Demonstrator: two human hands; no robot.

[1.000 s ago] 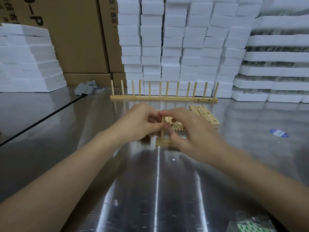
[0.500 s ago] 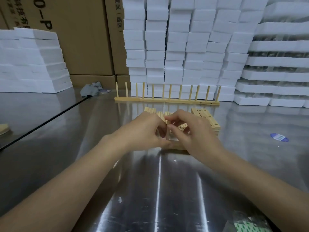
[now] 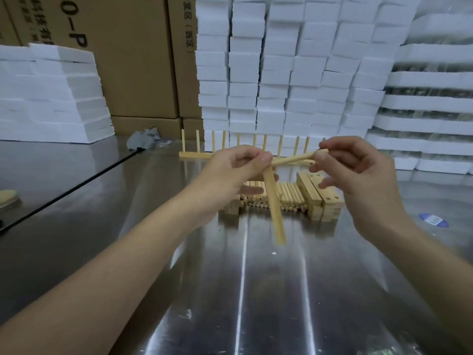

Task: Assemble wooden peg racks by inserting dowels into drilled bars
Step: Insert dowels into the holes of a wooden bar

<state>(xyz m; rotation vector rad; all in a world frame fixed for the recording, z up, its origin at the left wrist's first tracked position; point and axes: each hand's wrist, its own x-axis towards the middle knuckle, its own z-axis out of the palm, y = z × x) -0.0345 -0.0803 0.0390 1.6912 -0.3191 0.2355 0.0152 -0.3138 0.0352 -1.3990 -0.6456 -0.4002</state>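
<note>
L hand (image 3: 238,162) grips bar (image 3: 275,208), hanging below it; R hand (image 3: 358,172) pinches dowel (image 3: 294,159)

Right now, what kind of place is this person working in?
Probably a small workshop or packing room: white foam blocks and cardboard boxes are stacked behind a shiny metal table, where piles of wooden dowels and a peg rack sit.
</note>
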